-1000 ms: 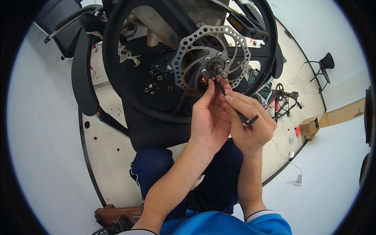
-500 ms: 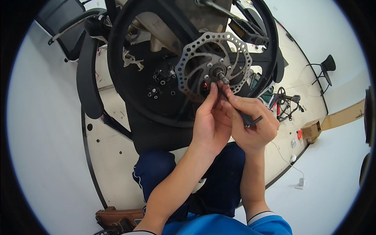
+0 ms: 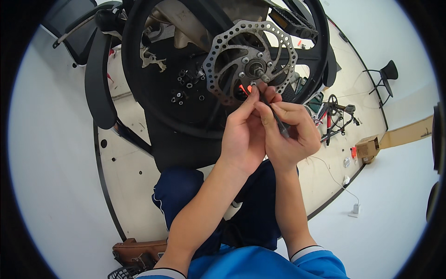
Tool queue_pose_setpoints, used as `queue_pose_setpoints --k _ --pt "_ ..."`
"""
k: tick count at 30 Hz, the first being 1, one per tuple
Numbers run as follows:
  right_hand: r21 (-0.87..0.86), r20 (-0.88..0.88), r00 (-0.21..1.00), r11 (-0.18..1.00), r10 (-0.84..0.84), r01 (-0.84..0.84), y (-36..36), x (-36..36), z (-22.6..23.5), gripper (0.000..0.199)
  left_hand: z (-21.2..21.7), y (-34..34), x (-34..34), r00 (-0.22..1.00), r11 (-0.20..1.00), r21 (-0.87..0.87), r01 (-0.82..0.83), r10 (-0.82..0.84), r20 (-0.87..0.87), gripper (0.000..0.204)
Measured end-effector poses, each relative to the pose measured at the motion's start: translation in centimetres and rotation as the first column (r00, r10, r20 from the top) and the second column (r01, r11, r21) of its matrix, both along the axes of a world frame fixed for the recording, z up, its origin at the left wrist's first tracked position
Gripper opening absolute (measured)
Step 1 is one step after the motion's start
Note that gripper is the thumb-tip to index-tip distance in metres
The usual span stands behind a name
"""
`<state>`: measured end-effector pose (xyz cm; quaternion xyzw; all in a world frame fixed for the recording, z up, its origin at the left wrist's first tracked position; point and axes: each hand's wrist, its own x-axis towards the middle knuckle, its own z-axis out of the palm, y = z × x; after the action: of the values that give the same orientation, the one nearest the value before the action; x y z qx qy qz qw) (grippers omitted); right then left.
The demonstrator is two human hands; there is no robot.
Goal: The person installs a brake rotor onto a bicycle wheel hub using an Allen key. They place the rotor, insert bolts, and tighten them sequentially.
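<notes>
A black bicycle wheel [image 3: 174, 126] lies before me, with a silver brake disc [image 3: 214, 69] full of holes bolted around its threaded axle [image 3: 260, 74]. Just below the hub, my left hand [image 3: 244, 132] brings thumb and fingers together by a lower disc bolt [image 3: 253, 84]; whatever they pinch is hidden. My right hand [image 3: 292, 135] has its fingers closed around a slim, dark, rod-like tool [image 3: 278, 123], whose far end points up toward the hub. Which kind of tool it is, I cannot tell. Both hands touch or nearly touch each other.
Several loose bolts and small metal parts [image 3: 188, 79] lie on the black chair seat [image 3: 186, 151] under the wheel. A pedal [image 3: 292, 23] juts in at the upper right. An armrest [image 3: 99, 88] stands left. Bicycle parts [image 3: 332, 114] and a cardboard box [image 3: 368, 148] are on the floor to the right.
The wheel and disc appear slightly higher in view. My right hand has shifted up and left, and the dark tool now lies at a different angle in its fingers.
</notes>
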<state>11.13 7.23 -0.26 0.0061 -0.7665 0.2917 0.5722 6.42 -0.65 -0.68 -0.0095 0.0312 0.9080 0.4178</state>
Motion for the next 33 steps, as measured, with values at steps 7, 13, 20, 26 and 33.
queue_pose_setpoints --k 7,13,20,26,33 --pt "-0.211 -0.002 0.986 0.964 0.164 -0.161 -0.9 0.0 1.1 0.022 -0.3 0.5 0.7 0.999 1.0 0.013 0.019 -0.02 0.039 0.026" --pt "-0.117 0.066 0.959 0.957 0.274 -0.266 0.5 0.5 0.1 0.026 0.2 0.4 0.5 0.997 0.999 -0.046 0.027 -0.023 0.077 0.028" --pt "-0.208 -0.039 0.987 0.965 0.157 -0.161 0.2 -0.4 -0.1 0.021 0.9 -0.5 -0.1 1.0 0.995 -0.094 0.021 -0.023 -0.012 0.027" --pt "-0.172 0.056 0.978 0.967 0.199 -0.187 0.0 -0.2 0.2 0.025 -0.6 -0.1 -0.4 0.998 0.997 -0.066 0.046 -0.049 -0.045 0.026" --pt "-0.097 0.054 0.973 0.971 0.223 -0.217 0.4 -0.1 0.0 0.021 -0.4 -0.1 0.0 0.997 0.997 -0.05 0.064 -0.062 0.042 0.027"
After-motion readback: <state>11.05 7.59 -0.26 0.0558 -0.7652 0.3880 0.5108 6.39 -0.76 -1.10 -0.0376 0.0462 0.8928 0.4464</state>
